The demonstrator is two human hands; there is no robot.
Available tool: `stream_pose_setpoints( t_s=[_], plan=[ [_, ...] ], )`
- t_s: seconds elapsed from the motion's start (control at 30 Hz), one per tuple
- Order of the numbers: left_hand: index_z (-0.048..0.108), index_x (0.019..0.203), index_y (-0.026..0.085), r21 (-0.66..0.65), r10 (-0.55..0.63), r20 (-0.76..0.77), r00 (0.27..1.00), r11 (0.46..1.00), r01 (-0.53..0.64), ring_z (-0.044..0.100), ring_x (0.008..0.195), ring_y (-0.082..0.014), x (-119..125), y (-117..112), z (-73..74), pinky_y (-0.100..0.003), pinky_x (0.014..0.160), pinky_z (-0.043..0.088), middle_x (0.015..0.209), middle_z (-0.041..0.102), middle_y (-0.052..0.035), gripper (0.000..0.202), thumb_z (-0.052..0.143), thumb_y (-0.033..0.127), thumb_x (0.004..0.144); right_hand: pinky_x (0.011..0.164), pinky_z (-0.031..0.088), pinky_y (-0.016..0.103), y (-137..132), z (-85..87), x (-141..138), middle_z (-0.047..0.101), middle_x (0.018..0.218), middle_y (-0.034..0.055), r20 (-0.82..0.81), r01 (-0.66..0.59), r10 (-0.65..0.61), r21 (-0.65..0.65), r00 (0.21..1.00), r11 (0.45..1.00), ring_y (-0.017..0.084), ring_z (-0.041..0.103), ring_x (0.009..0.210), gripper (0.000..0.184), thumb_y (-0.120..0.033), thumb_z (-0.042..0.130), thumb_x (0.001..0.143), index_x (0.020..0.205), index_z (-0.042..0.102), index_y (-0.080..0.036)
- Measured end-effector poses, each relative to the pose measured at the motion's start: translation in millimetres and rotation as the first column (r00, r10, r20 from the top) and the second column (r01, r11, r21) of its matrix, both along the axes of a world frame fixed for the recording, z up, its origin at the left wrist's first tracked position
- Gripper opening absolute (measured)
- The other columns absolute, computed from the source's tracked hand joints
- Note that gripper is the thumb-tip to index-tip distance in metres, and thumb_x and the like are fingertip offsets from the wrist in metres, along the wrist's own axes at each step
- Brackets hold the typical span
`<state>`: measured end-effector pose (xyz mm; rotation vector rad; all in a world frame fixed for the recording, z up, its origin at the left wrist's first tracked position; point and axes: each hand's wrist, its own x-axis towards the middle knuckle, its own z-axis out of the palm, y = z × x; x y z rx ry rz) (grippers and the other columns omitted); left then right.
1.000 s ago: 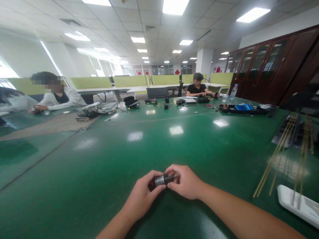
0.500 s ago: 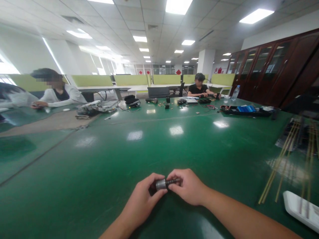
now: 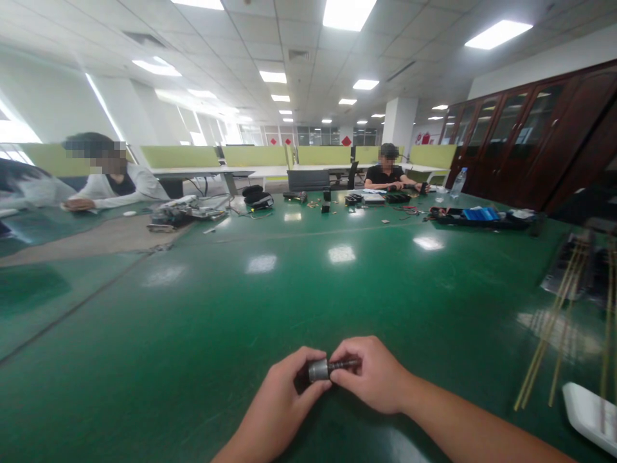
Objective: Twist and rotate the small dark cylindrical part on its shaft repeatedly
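Low in the head view, my left hand (image 3: 284,399) curls thumb and fingers around a short grey metal cylinder (image 3: 318,370). From the cylinder's right end a thin, dark ridged shaft (image 3: 340,364) runs to the right. My right hand (image 3: 375,374) pinches that shaft between thumb and fingers, close beside the left fingertips. Both hands hold the piece roughly level, just above the green tabletop (image 3: 241,302). The cylinder's left end is partly covered by my left fingers, and the shaft's far end lies within my right hand.
Thin yellowish rods (image 3: 549,328) and a white tray (image 3: 585,411) lie at right. Across the table are a black tray with blue material (image 3: 477,215), a bottle (image 3: 459,183), black boxes (image 3: 354,199) and metal parts (image 3: 178,213). Co-workers sit at the far right and left.
Both hands and the metal piece appear slightly lower and further right in the view, partly with a small camera shift. The hold looks the same.
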<state>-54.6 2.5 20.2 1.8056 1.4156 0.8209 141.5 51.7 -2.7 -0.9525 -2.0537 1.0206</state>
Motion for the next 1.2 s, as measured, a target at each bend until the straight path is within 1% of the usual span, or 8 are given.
stream_pose_setpoints(
  t_s=[0.27, 0.47, 0.63, 0.8, 1.03, 1.2],
  plan=[
    [0.064, 0.104, 0.026, 0.0, -0.007, -0.014, 1.0, 1.0, 0.007, 0.061, 0.094, -0.0188, -1.0, 0.1, -1.0, -0.027, 0.086, 0.043, 0.101, 0.067, 0.0012, 0.02, 0.065, 0.028, 0.084, 0.061, 0.043, 0.022, -0.3, 1.1, 0.0, 0.07, 0.075, -0.0003, -0.009, 0.001, -0.002, -0.013, 1.0, 1.0, 0.013, 0.062, 0.067, 0.007, -0.021, 0.068, 0.076, 0.082, 0.073, -0.019],
    [0.064, 0.105, 0.025, -0.001, -0.008, -0.028, 1.0, 1.0, 0.008, 0.061, 0.095, -0.0197, -1.5, -1.2, 2.2, -0.027, 0.086, 0.045, 0.102, 0.067, -0.0003, 0.022, 0.063, 0.028, 0.084, 0.062, 0.044, 0.022, -1.3, -0.9, 0.1, 0.071, 0.077, 0.0001, -0.014, -0.001, 0.0, -0.021, 1.0, 1.0, 0.013, 0.062, 0.068, 0.008, -0.02, 0.068, 0.077, 0.084, 0.073, -0.019],
    [0.064, 0.106, 0.024, 0.005, 0.006, -0.041, 0.999, 1.0, -0.006, 0.061, 0.096, -0.0216, -1.5, -1.0, 0.7, -0.03, 0.088, 0.045, 0.103, 0.067, -0.0024, 0.023, 0.062, 0.029, 0.084, 0.062, 0.044, 0.022, 0.1, 0.0, 1.2, 0.071, 0.078, 0.0005, -0.02, -0.001, 0.0, -0.044, 1.0, 0.999, 0.014, 0.063, 0.068, 0.008, -0.02, 0.067, 0.077, 0.083, 0.072, -0.019],
    [0.064, 0.107, 0.025, 0.023, -0.001, -0.043, 0.999, 1.0, 0.002, 0.061, 0.097, -0.0212, -1.1, 0.0, -1.7, -0.03, 0.088, 0.045, 0.103, 0.067, -0.0015, 0.023, 0.062, 0.028, 0.084, 0.062, 0.044, 0.022, -0.2, 0.9, 1.9, 0.07, 0.077, 0.0005, -0.011, 0.0, -0.001, -0.041, 1.0, 0.999, 0.014, 0.062, 0.068, 0.008, -0.02, 0.067, 0.077, 0.084, 0.071, -0.019],
    [0.064, 0.105, 0.025, 0.023, -0.004, -0.04, 0.999, 1.0, 0.004, 0.061, 0.096, -0.0201, -0.5, -1.8, 2.2, -0.029, 0.087, 0.044, 0.102, 0.067, -0.0005, 0.022, 0.062, 0.026, 0.084, 0.063, 0.044, 0.022, -2.3, -1.1, 1.5, 0.071, 0.078, 0.0006, -0.008, 0.007, -0.008, -0.036, 1.0, 0.999, 0.014, 0.062, 0.069, 0.008, -0.019, 0.066, 0.077, 0.084, 0.071, -0.019],
    [0.064, 0.105, 0.025, 0.034, -0.005, -0.048, 0.999, 0.999, 0.006, 0.061, 0.096, -0.02, -0.1, -2.6, 1.6, -0.028, 0.087, 0.045, 0.102, 0.067, -0.0007, 0.021, 0.062, 0.026, 0.084, 0.062, 0.044, 0.022, -2.0, -0.7, 1.6, 0.07, 0.077, 0.0003, -0.001, 0.006, -0.006, -0.026, 1.0, 1.0, 0.014, 0.062, 0.068, 0.008, -0.019, 0.066, 0.077, 0.084, 0.07, -0.019]
  ],
)
